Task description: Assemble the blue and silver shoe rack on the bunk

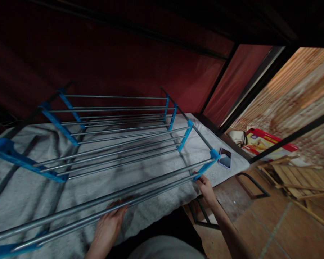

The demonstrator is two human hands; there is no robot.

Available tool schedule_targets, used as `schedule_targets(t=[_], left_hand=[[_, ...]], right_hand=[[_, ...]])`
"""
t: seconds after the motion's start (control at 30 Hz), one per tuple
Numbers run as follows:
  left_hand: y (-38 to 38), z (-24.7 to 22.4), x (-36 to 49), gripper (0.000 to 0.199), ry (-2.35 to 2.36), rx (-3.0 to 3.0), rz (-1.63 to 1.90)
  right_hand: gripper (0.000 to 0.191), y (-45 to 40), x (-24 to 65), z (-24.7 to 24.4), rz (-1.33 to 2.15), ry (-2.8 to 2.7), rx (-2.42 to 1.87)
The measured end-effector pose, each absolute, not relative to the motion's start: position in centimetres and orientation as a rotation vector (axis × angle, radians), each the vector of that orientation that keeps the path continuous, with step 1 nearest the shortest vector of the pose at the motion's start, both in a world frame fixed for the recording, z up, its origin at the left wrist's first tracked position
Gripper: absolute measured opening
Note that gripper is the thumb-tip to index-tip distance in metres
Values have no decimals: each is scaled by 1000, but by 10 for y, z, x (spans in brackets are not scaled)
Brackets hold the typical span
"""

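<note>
A rack of grey metal tubes [156, 181] and blue plastic brackets [186, 138] lies across the cloth-covered surface. My left hand [110, 223] is closed around the nearest lower tube [83, 225], with its fingertips partly hidden behind it. At the near right corner, my right hand [206, 187] pinches the lower end of a blue bracket [205, 169], where that same tube meets it. Dark side poles [202, 136] run through the brackets at the right. Several more tubes span the brackets farther back.
A phone [225, 158] lies on the grey cloth [162, 199], right of the rack. A red wall panel [124, 64] rises behind. To the right are a red and yellow box [267, 142], folded wooden slats [299, 180] and a dark metal frame [256, 185] on the tiled floor.
</note>
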State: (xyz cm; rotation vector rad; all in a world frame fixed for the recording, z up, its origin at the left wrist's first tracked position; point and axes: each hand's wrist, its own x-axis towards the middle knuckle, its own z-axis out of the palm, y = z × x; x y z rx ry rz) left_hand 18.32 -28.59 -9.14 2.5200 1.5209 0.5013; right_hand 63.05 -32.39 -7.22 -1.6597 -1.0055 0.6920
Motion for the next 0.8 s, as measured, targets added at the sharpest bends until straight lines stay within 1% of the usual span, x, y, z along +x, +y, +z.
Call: schedule_targets(t=[0.17, 0.37, 0.5, 0.63, 0.8], left_hand=[[-287, -84, 185, 40, 1529, 2512, 427], [-290, -75, 184, 47, 1515, 2535, 240], [-289, -77, 182, 46, 1518, 2538, 269], [-287, -81, 179, 45, 1469, 2558, 319], [-286, -82, 180, 48, 1437, 2645, 385]], right_hand=[[33, -324, 628, -74, 709, -994, -1642], [33, -323, 624, -73, 685, -997, -1612], [32, -322, 622, -76, 669, -959, -1618], [36, -322, 624, -81, 664, -975, -1616], [36, -322, 627, -88, 675, -970, -1623]])
